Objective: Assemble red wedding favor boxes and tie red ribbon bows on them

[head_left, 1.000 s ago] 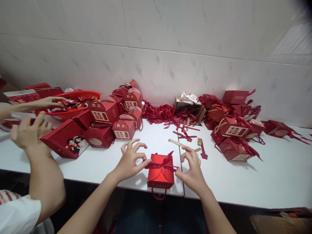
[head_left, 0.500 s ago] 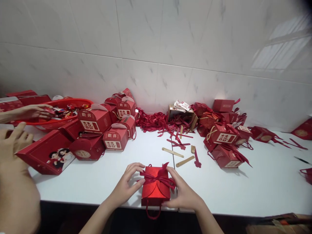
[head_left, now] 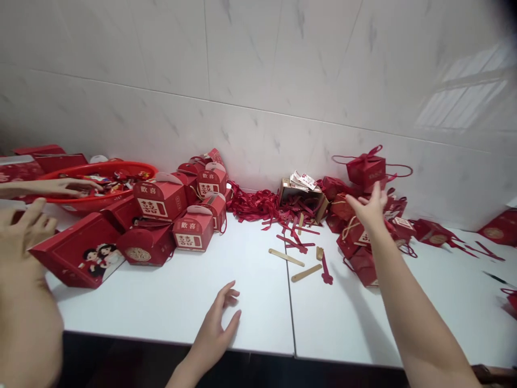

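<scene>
My right hand point(head_left: 368, 209) is stretched out over the pile of red ribbon-tied boxes point(head_left: 365, 253) at the right, fingers spread and holding nothing. Just beyond its fingertips a small red gift box point(head_left: 365, 168) sits at the top of the pile or just above it, its ribbon loops flung out sideways. My left hand point(head_left: 220, 326) lies open near the front edge of the white table point(head_left: 181, 302), palm down, touching nothing else.
Red house-shaped boxes point(head_left: 193, 231) and a flat box with a cartoon couple point(head_left: 86, 253) stand at the left. Another person's hands point(head_left: 24, 231) work by a red basin point(head_left: 92, 172) of sweets. Loose ribbons point(head_left: 258, 203), a small carton point(head_left: 301, 188) and wooden sticks point(head_left: 286, 257) lie mid-table.
The red box that both my hands held at the front edge is gone from there. My right arm has swung out to the right pile, and my left hand has dropped flat.
</scene>
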A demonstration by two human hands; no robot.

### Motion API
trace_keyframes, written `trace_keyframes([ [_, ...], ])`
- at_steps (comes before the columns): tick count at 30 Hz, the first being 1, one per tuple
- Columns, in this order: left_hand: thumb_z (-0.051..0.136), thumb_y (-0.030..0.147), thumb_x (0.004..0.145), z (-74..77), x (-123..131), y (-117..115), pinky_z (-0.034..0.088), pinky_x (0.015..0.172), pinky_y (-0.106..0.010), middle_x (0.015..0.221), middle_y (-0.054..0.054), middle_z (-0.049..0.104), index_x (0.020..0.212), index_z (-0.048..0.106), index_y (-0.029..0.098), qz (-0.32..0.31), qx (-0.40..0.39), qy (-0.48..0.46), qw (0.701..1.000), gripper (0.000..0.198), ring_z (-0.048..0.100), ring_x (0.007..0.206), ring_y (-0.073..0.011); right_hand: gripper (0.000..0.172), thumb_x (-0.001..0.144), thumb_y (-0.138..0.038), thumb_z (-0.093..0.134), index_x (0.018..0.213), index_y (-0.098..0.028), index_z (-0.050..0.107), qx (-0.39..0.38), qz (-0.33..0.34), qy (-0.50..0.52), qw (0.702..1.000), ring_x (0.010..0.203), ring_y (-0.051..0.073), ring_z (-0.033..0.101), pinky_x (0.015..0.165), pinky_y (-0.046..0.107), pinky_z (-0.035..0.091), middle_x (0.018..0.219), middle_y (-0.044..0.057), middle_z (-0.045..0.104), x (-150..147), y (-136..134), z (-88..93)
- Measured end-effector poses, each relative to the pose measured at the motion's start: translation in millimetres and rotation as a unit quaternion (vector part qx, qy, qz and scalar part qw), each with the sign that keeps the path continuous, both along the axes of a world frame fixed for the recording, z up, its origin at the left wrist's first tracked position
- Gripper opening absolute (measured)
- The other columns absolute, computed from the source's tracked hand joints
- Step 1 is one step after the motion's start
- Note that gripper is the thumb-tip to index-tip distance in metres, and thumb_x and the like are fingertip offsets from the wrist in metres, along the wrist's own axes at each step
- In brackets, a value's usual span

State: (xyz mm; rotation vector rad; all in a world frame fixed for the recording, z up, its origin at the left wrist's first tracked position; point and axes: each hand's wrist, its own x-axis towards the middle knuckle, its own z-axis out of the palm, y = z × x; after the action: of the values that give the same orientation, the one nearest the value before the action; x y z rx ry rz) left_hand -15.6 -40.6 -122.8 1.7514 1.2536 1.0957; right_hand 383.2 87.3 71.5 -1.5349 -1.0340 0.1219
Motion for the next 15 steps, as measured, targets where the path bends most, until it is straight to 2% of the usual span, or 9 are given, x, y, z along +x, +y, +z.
trace_keyframes([
  [3,0.054,0.030,0.085,5.3,-6.7,8.8,0.051,0.088,-0.041,0.113,-0.009,0.060,0.129,0.041,0.027,0.040,0.040,-0.008,0.998,0.046,0.060,0.107,-0.0244,0.101,0.059,-0.046,0.076,0.145,-0.019,0.030,-0.040,0.062,0.008,0.997,0.118,0.031,0.051,0.100,0.044,0.044,0.152,0.021,0.005,-15.5,-7.8,-52.0],
  [5,0.055,0.032,0.084,14.9,-16.1,24.1,0.052,0.084,-0.040,0.118,-0.011,0.057,0.130,0.039,0.025,0.098,0.086,-0.004,0.991,0.049,0.058,0.109,-0.0259,0.091,0.059,-0.051,0.074,0.137,-0.019,0.042,-0.055,0.094,0.012,0.994,0.116,0.032,0.053,0.097,0.047,0.046,0.149,0.021,0.017,-31.4,-22.0,-90.8],
  [7,0.059,0.036,0.081,31.4,-27.3,46.8,0.051,0.084,-0.041,0.125,-0.013,0.051,0.132,0.037,0.024,0.172,0.136,0.022,0.975,0.056,0.053,0.115,-0.0283,0.078,0.062,-0.055,0.071,0.129,-0.020,0.051,-0.069,0.127,0.020,0.989,0.116,0.032,0.054,0.093,0.046,0.049,0.147,0.019,0.025,-48.1,-38.8,-122.7],
  [10,0.062,0.039,0.079,62.5,-40.3,88.6,0.045,0.095,-0.044,0.133,-0.016,0.044,0.136,0.034,0.021,0.282,0.187,0.072,0.938,0.067,0.042,0.125,-0.0312,0.066,0.067,-0.057,0.068,0.120,-0.020,0.056,-0.088,0.166,0.043,0.981,0.109,0.029,0.059,0.085,0.041,0.053,0.139,0.017,0.040,-72.2,-64.1,-152.5],
  [12,0.065,0.040,0.076,79.7,-43.7,115.4,0.032,0.106,-0.050,0.133,-0.019,0.043,0.137,0.032,0.015,0.338,0.181,0.137,0.914,0.075,0.037,0.129,-0.0344,0.058,0.072,-0.056,0.065,0.115,-0.018,0.058,-0.107,0.185,0.063,0.975,0.087,0.025,0.067,0.072,0.037,0.056,0.118,0.015,0.058,-86.9,-80.0,-163.0],
  [13,0.067,0.043,0.074,85.7,-43.9,127.1,0.030,0.106,-0.051,0.136,-0.022,0.039,0.139,0.031,0.011,0.358,0.158,0.165,0.905,0.081,0.034,0.130,-0.0368,0.053,0.075,-0.056,0.062,0.109,-0.017,0.060,-0.121,0.194,0.073,0.971,0.069,0.022,0.067,0.061,0.035,0.056,0.099,0.012,0.065,-93.6,-87.6,-166.7],
  [14,0.067,0.047,0.072,89.7,-43.2,137.2,0.030,0.105,-0.052,0.137,-0.024,0.037,0.140,0.029,0.010,0.369,0.133,0.194,0.899,0.086,0.033,0.129,-0.0387,0.047,0.077,-0.057,0.059,0.099,-0.016,0.063,-0.137,0.201,0.081,0.967,0.052,0.019,0.062,0.050,0.033,0.052,0.077,0.007,0.065,-99.7,-94.9,-169.6],
  [15,0.067,0.051,0.070,91.8,-42.2,145.5,0.030,0.103,-0.054,0.138,-0.025,0.035,0.141,0.027,0.009,0.385,0.107,0.220,0.890,0.091,0.033,0.129,-0.0406,0.044,0.080,-0.058,0.056,0.086,-0.016,0.064,-0.151,0.205,0.085,0.963,0.040,0.016,0.053,0.042,0.031,0.046,0.057,0.002,0.058,-105.0,-101.8,-172.1],
])
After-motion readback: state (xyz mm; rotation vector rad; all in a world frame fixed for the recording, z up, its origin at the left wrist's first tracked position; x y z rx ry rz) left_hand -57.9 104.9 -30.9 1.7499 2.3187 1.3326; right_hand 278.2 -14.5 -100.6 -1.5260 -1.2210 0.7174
